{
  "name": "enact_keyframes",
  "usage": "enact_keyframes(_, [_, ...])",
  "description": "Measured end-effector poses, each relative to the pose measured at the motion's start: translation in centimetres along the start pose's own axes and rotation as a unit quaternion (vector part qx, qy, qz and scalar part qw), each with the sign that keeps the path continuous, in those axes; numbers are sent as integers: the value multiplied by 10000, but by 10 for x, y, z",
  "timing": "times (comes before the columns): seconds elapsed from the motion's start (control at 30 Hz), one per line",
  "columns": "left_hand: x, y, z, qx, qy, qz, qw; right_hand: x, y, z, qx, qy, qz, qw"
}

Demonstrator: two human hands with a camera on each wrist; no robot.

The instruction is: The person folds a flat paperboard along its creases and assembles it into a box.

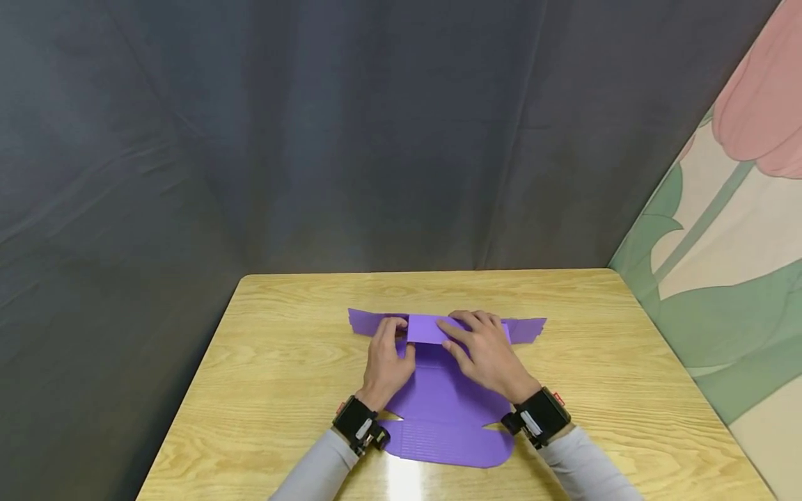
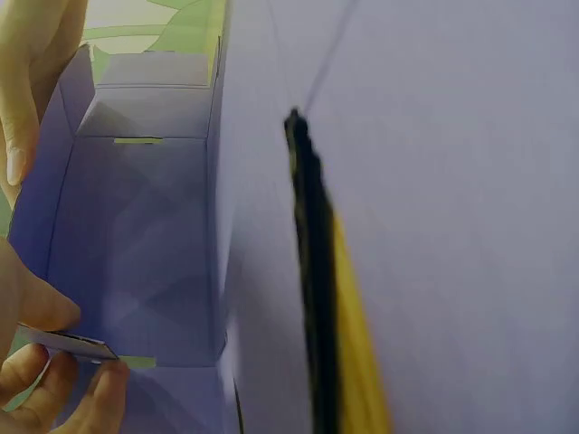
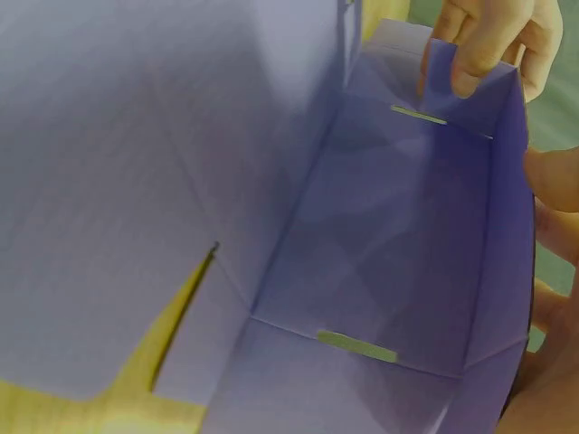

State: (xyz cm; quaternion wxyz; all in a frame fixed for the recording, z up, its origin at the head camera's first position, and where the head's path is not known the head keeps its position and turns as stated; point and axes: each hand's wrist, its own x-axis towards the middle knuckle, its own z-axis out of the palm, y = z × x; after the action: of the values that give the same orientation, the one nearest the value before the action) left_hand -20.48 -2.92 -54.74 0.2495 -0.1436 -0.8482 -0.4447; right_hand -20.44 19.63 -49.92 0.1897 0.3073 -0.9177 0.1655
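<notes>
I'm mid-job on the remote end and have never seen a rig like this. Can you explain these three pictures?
No robot here: these are a person's bare hands, the left hand and the right hand, with a black device strapped to each wrist. The wide picture comes from a camera on the person's head, looking forward and down. The other two come from the wrists, so they show the same work close up. On the wooden table lies a purple cardboard box, only partly folded. The left wrist picture shows the left hand pinching a small flap between thumb and fingers. The right hand's fingers touch the outside of a raised wall of the box.
</notes>
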Motion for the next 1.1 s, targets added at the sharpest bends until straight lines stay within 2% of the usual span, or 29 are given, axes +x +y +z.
enact_keyframes(0.2, [0,-2,2,-620,-27,-172,9979,-1,1,5,95,102,-60,9999])
enact_keyframes(0.33, [0,-2,1,-658,-97,-343,9972,-2,3,7,103,171,-150,9997])
enact_keyframes(0.57, [1,-2,-1,-458,22,-38,9989,-4,6,8,154,295,-252,9991])
enact_keyframes(0.67, [1,-3,-1,-452,34,-7,9990,-4,7,7,170,266,-230,9992])
enact_keyframes(0.87, [4,-3,0,-912,-259,-270,9951,-5,7,4,163,226,-200,9994])
enact_keyframes(1.1, [6,-9,3,-1187,-230,-273,9923,-3,5,5,122,304,-303,9990])
